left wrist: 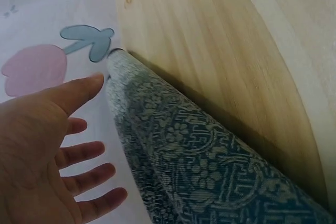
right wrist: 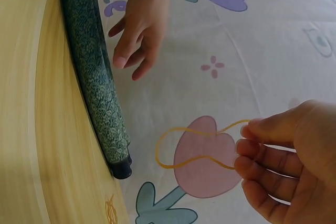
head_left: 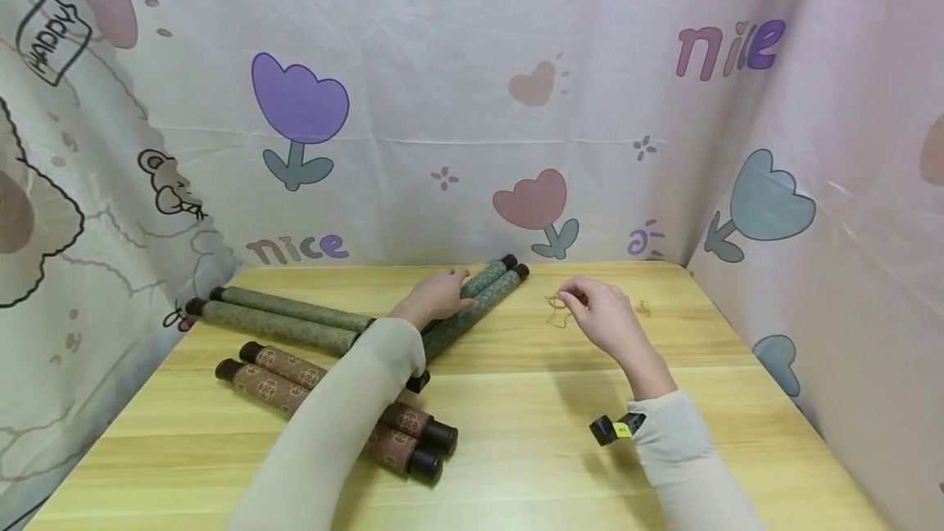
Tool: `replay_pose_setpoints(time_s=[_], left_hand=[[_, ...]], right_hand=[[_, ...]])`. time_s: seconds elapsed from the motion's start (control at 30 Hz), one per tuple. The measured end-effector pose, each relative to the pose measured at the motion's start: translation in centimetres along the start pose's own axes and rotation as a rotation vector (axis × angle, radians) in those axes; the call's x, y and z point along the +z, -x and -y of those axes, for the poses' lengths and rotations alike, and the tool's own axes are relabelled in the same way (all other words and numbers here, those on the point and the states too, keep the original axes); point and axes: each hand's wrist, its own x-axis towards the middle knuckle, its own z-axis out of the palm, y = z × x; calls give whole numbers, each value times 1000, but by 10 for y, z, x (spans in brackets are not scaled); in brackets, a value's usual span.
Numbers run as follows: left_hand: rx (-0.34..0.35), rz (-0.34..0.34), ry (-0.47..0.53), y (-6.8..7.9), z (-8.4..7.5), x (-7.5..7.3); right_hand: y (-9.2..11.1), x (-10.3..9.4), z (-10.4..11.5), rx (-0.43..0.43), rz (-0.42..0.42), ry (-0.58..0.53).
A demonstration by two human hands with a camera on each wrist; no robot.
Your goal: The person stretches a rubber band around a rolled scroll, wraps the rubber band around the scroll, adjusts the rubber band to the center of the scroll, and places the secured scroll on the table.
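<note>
Two hands out over the table, and we go first to the left hand: released, fingers loose and spread, thumb stretched alongside the blue-green rolls. We see that patterned pair lying side by side, under and just beyond the palm, slanting away toward the right hand's side, dark caps at the ends. Does a fingertip brush the cloth? We cannot tell!

Across we go to the right hand, and what delicate stuff: thumb and fingertips pinch a thin yellow band, its loop drooping open in front of the fingers. That hand is raised above the wood, a small black device at its wrist. Just past it, on the outer side, we spot a little tangle of yellow loops on the tabletop.

Back on the left flank, olive rolls, another dark-capped pair, stretch outward from beside the left wrist. Nearer the elbow, we have brown rolls with a flower motif, running beneath the left forearm and showing dark ends on both sides of the sleeve. Beyond both hands hangs a pale curtain printed with tulips.
</note>
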Motion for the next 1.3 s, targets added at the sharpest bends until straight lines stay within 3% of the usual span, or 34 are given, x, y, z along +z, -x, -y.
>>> replay_pose_setpoints(time_s=[0.43, 0.67, 0.93, 1.3], left_hand=[[-80, 87, 32, -13, -3, 7], [-103, 114, -12, -17, -5, 15], [-152, 105, -39, -23, -10, 21], [-150, 65, -19, -32, -15, 26]], right_hand=[[-8, 5, -6, -19, 66, 73], [-12, 2, -6, -37, 74, 102], [-11, 2, -8, -16, 80, 118], [-11, 1, -14, -20, 78, 132]])
